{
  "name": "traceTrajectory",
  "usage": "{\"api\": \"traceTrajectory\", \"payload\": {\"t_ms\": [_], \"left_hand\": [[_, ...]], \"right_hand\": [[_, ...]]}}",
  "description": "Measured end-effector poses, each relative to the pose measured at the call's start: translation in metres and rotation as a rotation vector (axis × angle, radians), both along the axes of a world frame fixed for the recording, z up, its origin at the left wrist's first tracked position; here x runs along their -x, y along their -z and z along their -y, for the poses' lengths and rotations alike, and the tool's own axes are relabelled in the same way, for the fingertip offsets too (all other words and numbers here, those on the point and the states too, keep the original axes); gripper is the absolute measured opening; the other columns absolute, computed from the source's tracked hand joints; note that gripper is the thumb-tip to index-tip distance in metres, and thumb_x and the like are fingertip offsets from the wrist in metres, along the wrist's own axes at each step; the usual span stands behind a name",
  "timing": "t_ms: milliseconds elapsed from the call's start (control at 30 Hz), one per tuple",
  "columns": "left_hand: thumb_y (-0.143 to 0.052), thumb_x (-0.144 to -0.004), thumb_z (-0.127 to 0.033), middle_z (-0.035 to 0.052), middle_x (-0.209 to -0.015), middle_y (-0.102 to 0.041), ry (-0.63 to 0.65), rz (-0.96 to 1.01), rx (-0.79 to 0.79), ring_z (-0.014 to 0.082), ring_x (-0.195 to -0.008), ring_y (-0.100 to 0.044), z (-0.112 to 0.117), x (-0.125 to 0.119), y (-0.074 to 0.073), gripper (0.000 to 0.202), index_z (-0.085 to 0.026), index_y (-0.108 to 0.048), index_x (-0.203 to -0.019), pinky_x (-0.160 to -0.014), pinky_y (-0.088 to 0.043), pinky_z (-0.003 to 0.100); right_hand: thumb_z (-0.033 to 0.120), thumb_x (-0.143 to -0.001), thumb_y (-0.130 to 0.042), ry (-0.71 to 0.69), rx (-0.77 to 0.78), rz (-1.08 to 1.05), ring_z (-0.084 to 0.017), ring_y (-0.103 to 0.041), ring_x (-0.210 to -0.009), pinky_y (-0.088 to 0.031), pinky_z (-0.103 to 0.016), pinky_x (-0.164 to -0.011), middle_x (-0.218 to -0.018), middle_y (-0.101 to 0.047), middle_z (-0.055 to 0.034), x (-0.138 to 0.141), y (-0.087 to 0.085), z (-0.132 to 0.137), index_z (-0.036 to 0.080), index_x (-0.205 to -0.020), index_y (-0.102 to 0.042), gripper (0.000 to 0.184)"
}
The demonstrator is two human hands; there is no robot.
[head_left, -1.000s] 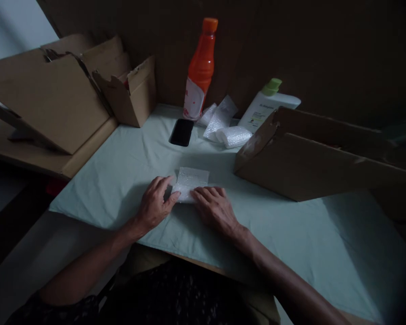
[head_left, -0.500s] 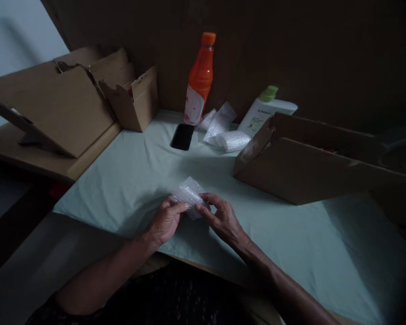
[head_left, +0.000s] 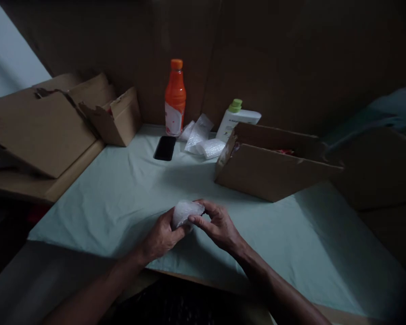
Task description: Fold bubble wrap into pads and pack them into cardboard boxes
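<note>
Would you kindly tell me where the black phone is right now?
In the head view, the black phone lies left of centre on the cloth, in front of the orange bottle.

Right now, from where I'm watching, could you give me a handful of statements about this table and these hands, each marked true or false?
1. The left hand and the right hand both hold the bubble wrap. True.
2. The phone lies on the cloth, near the orange bottle. True.
3. The orange bottle is lying on its side. False: it stands upright.
4. The white bottle is partly hidden behind an open box. True.
5. The white bottle's top is red. False: its cap is green.
6. The left hand is holding the phone. False: neither hand touches it.
</note>
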State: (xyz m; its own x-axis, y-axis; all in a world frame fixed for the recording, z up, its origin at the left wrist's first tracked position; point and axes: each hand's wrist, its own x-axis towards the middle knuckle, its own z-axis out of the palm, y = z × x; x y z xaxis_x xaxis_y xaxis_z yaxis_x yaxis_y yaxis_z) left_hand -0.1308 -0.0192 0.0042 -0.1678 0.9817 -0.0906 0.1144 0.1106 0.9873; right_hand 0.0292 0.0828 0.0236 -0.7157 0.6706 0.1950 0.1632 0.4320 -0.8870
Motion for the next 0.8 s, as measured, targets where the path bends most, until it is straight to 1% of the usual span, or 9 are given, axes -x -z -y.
{"api": "traceTrajectory", "payload": {"t_ms": [67,167,333,400,467,533,667,733,800], "left_hand": [[-0.064,-0.085,-0.036,0.0045,-0.097,-0.07,0.093,-0.03,0.033,0.02,-0.09,-0.062,-0.003,-0.002,0.002,0.032,-0.016,-0.065,-0.11,-0.084,-0.049,0.029],[-0.064,-0.084,-0.036,0.0025,-0.085,-0.066,0.213,-0.111,0.058,0.0173,-0.078,-0.058,-0.009,-0.007,0.005,0.027,-0.014,-0.067,-0.099,-0.072,-0.046,0.026],[-0.064,-0.079,-0.027,-0.0018,-0.071,-0.061,0.338,-0.267,0.123,0.0128,-0.065,-0.052,-0.025,-0.013,-0.004,0.015,-0.013,-0.066,-0.084,-0.059,-0.039,0.023],[-0.067,-0.077,-0.028,-0.0006,-0.08,-0.066,0.424,-0.28,0.137,0.0153,-0.073,-0.059,-0.033,-0.009,-0.019,0.022,-0.015,-0.069,-0.095,-0.065,-0.045,0.024],[-0.07,-0.078,-0.031,0.0035,-0.104,-0.072,0.466,-0.292,0.067,0.0211,-0.094,-0.065,-0.045,-0.004,-0.041,0.041,-0.019,-0.067,-0.117,-0.082,-0.052,0.03],[-0.069,-0.081,-0.035,0.0076,-0.125,-0.067,0.386,-0.372,-0.098,0.0254,-0.114,-0.062,-0.063,-0.004,-0.064,0.053,-0.023,-0.06,-0.131,-0.099,-0.051,0.039],[-0.068,-0.083,-0.031,0.0135,-0.143,-0.055,0.138,-0.599,-0.462,0.029,-0.134,-0.052,-0.12,-0.019,-0.099,0.057,-0.02,-0.054,-0.137,-0.115,-0.04,0.05],[-0.071,-0.08,-0.025,0.0164,-0.15,-0.048,0.076,-0.642,-0.529,0.0313,-0.14,-0.045,-0.149,-0.032,-0.105,0.059,-0.018,-0.055,-0.136,-0.119,-0.035,0.052],[-0.07,-0.079,-0.019,0.0171,-0.153,-0.042,0.059,-0.631,-0.521,0.0328,-0.142,-0.043,-0.17,-0.042,-0.1,0.044,-0.017,-0.065,-0.122,-0.118,-0.036,0.053]], "right_hand": [[0.058,-0.086,-0.068,-0.019,0.022,0.039,-0.02,-0.065,-0.088,-0.05,-0.031,-0.079,-0.096,-0.072,-0.0048,-0.011,-0.001,-0.003,0.02,-0.108,-0.068,0.044],[0.051,-0.08,-0.077,-0.087,0.038,0.072,-0.024,-0.065,-0.105,-0.05,-0.034,-0.089,-0.121,-0.069,-0.0093,-0.028,-0.006,-0.005,0.022,-0.131,-0.06,0.061],[0.025,-0.087,-0.067,-0.096,-0.04,0.19,-0.019,-0.067,-0.085,-0.049,-0.027,-0.077,-0.096,-0.074,-0.0046,-0.046,-0.016,-0.005,0.019,-0.103,-0.069,0.018],[0.026,-0.087,-0.067,-0.025,-0.057,0.199,-0.017,-0.066,-0.079,-0.048,-0.025,-0.07,-0.09,-0.073,-0.0037,-0.057,-0.022,-0.009,0.018,-0.1,-0.069,0.015],[0.033,-0.088,-0.066,0.05,-0.065,0.177,-0.016,-0.065,-0.073,-0.046,-0.024,-0.065,-0.084,-0.072,-0.0029,-0.073,-0.031,-0.017,0.018,-0.097,-0.068,0.017],[0.04,-0.089,-0.066,0.112,-0.069,0.148,-0.016,-0.063,-0.07,-0.046,-0.023,-0.062,-0.08,-0.07,-0.0021,-0.092,-0.046,-0.026,0.018,-0.092,-0.068,0.022],[0.043,-0.087,-0.069,0.208,-0.069,0.085,-0.014,-0.062,-0.065,-0.047,-0.02,-0.058,-0.075,-0.068,0.0,-0.128,-0.082,-0.044,0.02,-0.09,-0.071,0.024],[0.043,-0.083,-0.074,0.29,-0.08,0.057,-0.013,-0.06,-0.061,-0.046,-0.02,-0.055,-0.072,-0.068,0.0008,-0.142,-0.098,-0.053,0.021,-0.089,-0.072,0.024],[0.044,-0.077,-0.08,0.401,-0.062,-0.017,-0.013,-0.059,-0.06,-0.046,-0.02,-0.053,-0.07,-0.068,0.0011,-0.153,-0.111,-0.062,0.022,-0.087,-0.073,0.025]]}}
